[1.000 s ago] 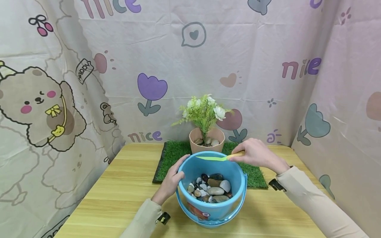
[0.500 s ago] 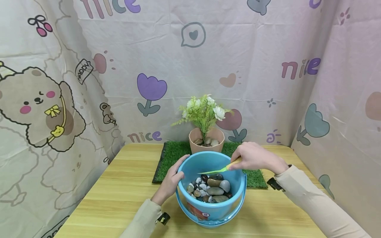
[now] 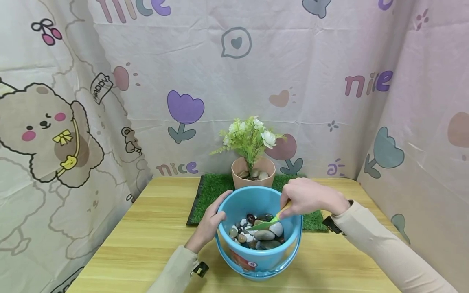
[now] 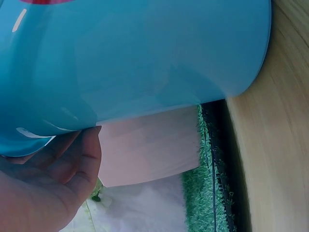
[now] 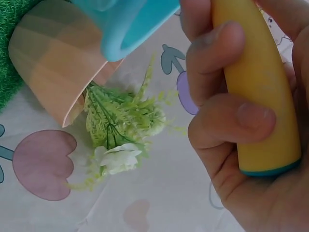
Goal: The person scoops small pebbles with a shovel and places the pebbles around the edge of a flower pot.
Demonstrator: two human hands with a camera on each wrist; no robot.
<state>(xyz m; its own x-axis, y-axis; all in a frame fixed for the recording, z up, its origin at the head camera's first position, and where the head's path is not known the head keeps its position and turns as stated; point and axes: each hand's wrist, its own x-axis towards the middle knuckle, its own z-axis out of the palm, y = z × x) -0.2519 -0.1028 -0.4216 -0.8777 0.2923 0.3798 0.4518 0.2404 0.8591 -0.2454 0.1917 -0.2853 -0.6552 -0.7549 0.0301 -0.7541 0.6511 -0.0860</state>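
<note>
The worktop [image 3: 146,240] is pale wood, hung round with a cartoon-printed cloth [image 3: 73,101]; toward the back lies a mat of fake grass [image 3: 212,189] carrying a pink pot [image 3: 253,174] with a leafy white-flowered plant [image 3: 249,140]; at the near edge stands the blue bucket [image 3: 256,260], touching the mat's front edge, its handle dropped forward.

Inside it, a heap of smooth stones [image 3: 256,236], mixed in colour, covers the bottom.

The left hand [image 3: 210,224] has its grip curled over the bucket's left rim, steadying it; the right hand [image 3: 307,197] hangs over the far right rim with its grip wrapped round the yellow handle of a small trowel [image 3: 269,221], whose green blade slants down and lies on the stones near the middle.

To do this well, I'd say the blade wants to slide in low under the stones rather than stab from above; the rim hand should brace firmly against the push; a modest load, lifted level, would be less likely to spill.
</note>
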